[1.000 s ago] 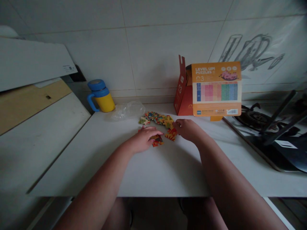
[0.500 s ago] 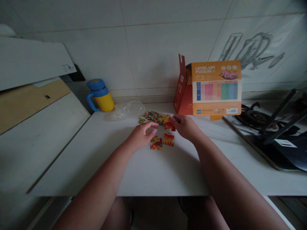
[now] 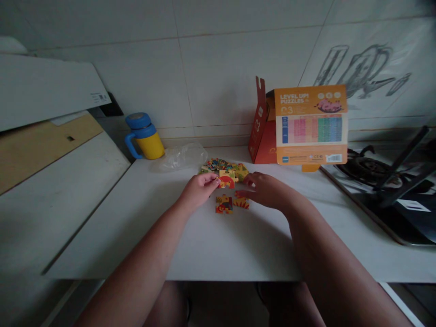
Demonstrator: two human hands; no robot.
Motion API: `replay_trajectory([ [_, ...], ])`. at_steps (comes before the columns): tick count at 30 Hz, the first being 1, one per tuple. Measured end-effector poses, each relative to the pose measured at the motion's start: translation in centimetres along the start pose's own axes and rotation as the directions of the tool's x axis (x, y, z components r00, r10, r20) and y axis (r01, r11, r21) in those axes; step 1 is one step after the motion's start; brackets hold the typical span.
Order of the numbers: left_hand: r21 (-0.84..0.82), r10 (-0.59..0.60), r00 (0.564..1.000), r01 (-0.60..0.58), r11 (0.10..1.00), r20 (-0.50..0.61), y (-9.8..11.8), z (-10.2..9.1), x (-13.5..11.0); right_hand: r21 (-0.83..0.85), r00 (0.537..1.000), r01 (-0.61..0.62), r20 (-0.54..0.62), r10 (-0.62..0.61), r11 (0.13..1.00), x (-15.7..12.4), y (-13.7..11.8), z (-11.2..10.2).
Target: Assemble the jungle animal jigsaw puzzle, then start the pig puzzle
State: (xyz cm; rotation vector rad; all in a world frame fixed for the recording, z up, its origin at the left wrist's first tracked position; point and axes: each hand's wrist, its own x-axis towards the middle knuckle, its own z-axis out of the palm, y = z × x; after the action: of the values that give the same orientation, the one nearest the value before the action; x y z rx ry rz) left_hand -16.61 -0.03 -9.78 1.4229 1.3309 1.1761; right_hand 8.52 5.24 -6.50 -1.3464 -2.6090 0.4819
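Note:
My left hand (image 3: 200,187) pinches the left edge of a red and yellow puzzle piece (image 3: 227,180), which it holds in front of the heap. My right hand (image 3: 264,188) hovers to the right with fingers apart and nothing in them. Under its fingertips lies an orange piece with red spikes (image 3: 241,202). Left of that, on the white counter (image 3: 204,245), is a small joined patch of puzzle pieces (image 3: 224,204). Behind both hands spreads a heap of mixed puzzle pieces (image 3: 218,164), partly hidden by the held piece.
A blue and yellow mug (image 3: 146,138) and a crumpled clear plastic bag (image 3: 185,156) stand at the back left. The opened orange puzzle box (image 3: 310,127) is at the back right. Beyond it sits a gas stove (image 3: 361,170) with a dark object on it. Boards (image 3: 41,150) lean at the left.
The red and yellow piece has gone from my right hand to my left, moving leftward. My right hand has come nearer, and its fingers have spread.

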Motion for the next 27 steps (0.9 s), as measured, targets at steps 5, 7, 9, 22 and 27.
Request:
replay_trajectory([
  [5,-0.103,-0.100,0.987,0.088,0.991,-0.124,0.4,-0.2,0.0,-0.081,0.987,-0.031,0.156,0.043,0.996,-0.9,-0.9,0.1],
  [7,-0.144,-0.106,0.986,0.087,0.986,-0.131,0.6,-0.2,-0.1,-0.074,0.984,-0.026,0.177,0.039,0.997,-0.9,-1.4,0.1],
  [9,-0.170,-0.113,0.985,0.090,0.981,-0.134,0.9,-0.1,-0.2,-0.055,0.983,-0.020,0.181,0.030,0.998,-0.9,-1.7,0.1],
  [22,-0.236,-0.118,0.982,0.081,0.968,-0.145,0.7,-0.3,0.0,0.022,0.986,-0.042,0.160,0.038,0.999,-0.5,-1.7,-0.1],
  [27,-0.356,-0.131,0.980,0.071,0.932,-0.148,0.6,-0.5,0.1,0.327,0.998,0.050,0.024,-0.061,0.944,0.2,-1.7,0.4],
])
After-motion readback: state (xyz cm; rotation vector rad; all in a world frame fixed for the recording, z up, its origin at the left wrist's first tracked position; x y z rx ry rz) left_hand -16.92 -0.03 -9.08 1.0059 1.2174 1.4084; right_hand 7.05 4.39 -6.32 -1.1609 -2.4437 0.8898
